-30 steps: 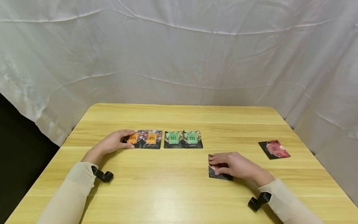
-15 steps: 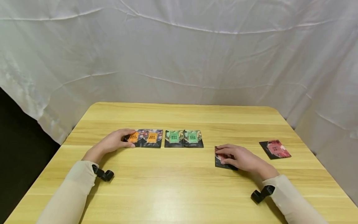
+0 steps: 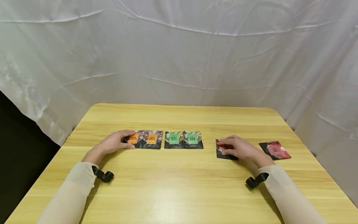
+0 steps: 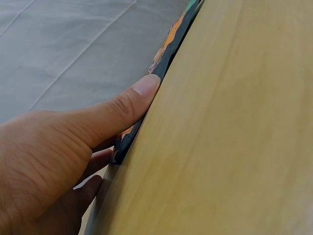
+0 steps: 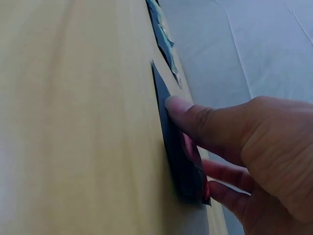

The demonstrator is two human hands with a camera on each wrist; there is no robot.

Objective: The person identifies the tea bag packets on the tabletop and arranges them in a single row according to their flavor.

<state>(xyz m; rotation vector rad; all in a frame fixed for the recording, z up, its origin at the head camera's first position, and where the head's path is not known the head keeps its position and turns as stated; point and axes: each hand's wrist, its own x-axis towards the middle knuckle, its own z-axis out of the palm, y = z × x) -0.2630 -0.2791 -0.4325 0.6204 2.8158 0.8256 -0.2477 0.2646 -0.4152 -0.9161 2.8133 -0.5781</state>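
Note:
Two flat black packets with orange labels lie side by side on the left. My left hand [image 3: 113,142] rests on the outer orange-label packet [image 3: 137,138], its thumb [image 4: 142,90] laid straight along the near edge. Beside them sits a pair of green-label packets [image 3: 174,139], flat on the table. On the right, my right hand [image 3: 240,147] grips a red-label packet [image 3: 227,155] between thumb [image 5: 188,110] and fingers, covering much of its face. That packet looks slightly tilted off the wood in the right wrist view. Another red-label packet [image 3: 275,150] lies askew farther right.
The wooden table [image 3: 167,183] has rounded far corners. A pale curtain [image 3: 179,62] hangs behind it and along both sides. A dark gap [image 3: 14,155] shows at the left. Each wrist wears a small black camera [image 3: 104,175].
My right hand has moved the red-label packet away from me and slightly right, up toward the row of packets. My left hand and the other packets have stayed put.

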